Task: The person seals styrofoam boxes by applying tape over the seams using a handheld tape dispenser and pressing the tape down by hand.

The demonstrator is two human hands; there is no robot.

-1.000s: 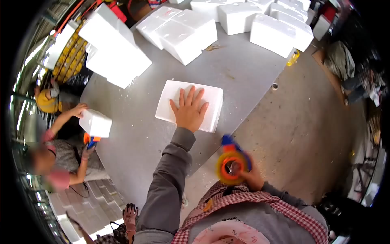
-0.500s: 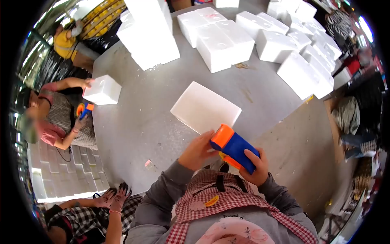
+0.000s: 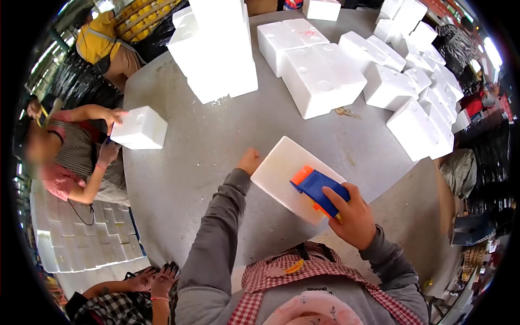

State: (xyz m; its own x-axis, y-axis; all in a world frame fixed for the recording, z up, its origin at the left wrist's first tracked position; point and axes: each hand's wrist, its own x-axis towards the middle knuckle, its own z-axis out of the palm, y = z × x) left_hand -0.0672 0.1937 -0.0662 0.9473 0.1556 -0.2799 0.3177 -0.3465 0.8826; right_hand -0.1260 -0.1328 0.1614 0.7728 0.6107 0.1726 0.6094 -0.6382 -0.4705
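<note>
A white foam box (image 3: 279,162) stands on the metal table in front of me, seen from above and tilted slightly toward me. My left hand (image 3: 249,161) is at its left corner, fingers curled against the side and partly hidden. In my right hand (image 3: 351,216) is a blue and orange tape dispenser (image 3: 325,190), gripped by its handle. The dispenser's orange front end is over the box's near right part; whether it touches the surface I cannot tell.
Several foam boxes (image 3: 325,81) stand across the table (image 3: 216,130), with a tall bright stack (image 3: 222,59) at the back left. A co-worker (image 3: 76,146) at the left holds another foam box (image 3: 142,129). Another person's hands (image 3: 154,281) rest at the lower left.
My left hand has left the dispenser's front and gone to the box's left corner. My right hand has brought the dispenser over the box. The view has shifted.
</note>
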